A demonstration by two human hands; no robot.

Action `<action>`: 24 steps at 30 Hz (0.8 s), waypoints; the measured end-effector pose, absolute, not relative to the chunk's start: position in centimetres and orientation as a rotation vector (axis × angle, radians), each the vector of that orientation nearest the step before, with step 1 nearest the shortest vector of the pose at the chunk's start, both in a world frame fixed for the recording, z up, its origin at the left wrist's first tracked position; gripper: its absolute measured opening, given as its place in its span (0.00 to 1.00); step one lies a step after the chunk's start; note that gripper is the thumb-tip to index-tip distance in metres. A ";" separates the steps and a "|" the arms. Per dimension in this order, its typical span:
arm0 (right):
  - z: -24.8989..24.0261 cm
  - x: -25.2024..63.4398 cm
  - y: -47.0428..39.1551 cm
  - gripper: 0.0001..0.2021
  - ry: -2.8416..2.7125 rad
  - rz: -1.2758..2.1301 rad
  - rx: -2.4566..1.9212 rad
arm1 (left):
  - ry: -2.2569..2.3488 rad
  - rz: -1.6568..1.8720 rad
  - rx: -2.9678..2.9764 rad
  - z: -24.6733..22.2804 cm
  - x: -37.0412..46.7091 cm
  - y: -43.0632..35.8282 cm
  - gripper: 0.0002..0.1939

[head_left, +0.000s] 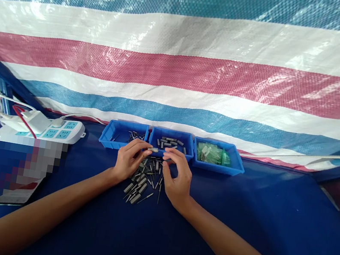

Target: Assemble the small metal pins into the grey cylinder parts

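Note:
My left hand (pixel 130 159) pinches a small grey metal piece (pixel 155 150) between thumb and fingertips, its end pointing right. Just across from it, my right hand (pixel 177 179) has curved fingers, with thumb and forefinger apart and nothing visible between them. Below both hands a loose pile of thin metal pins (pixel 145 199) and short grey blocks (pixel 135 199) lies on the blue table (pixel 151 242). Behind them, the middle blue bin (pixel 173 133) contains several similar grey pieces. Thin dark pins lie in the left blue bin (pixel 104 139), which my left hand partly overlaps.
The right blue bin (pixel 218 168) holds greenish clear plastic bags (pixel 213 153). On the left are a white power strip (pixel 73 133) with plugs and cables, and a phone (pixel 19 197), partly pixelated. A striped plastic sheet (pixel 179 72) hangs behind the bins.

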State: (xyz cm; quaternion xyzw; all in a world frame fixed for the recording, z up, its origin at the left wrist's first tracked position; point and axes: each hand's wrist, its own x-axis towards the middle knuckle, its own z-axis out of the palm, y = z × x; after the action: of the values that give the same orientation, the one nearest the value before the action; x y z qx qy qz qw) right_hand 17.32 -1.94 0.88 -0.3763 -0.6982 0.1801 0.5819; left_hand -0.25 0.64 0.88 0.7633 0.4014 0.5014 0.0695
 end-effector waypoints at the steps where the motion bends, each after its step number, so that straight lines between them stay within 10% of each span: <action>1: 0.9 17.3 -1.9 0.11 -1.617 0.421 -0.887 | 1.204 1.506 2.295 0.9 -0.3 0.7 0.06; 24: 0.8 17.3 -2.0 0.08 -1.577 0.460 -0.891 | 1.086 1.443 2.387 0.8 -0.3 0.6 0.06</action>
State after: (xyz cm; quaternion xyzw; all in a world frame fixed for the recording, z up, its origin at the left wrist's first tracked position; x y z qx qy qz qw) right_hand 17.34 -1.97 0.77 -0.3834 -0.6785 0.1981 0.5945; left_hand -0.26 0.63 0.84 0.7952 0.3617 0.4808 0.0744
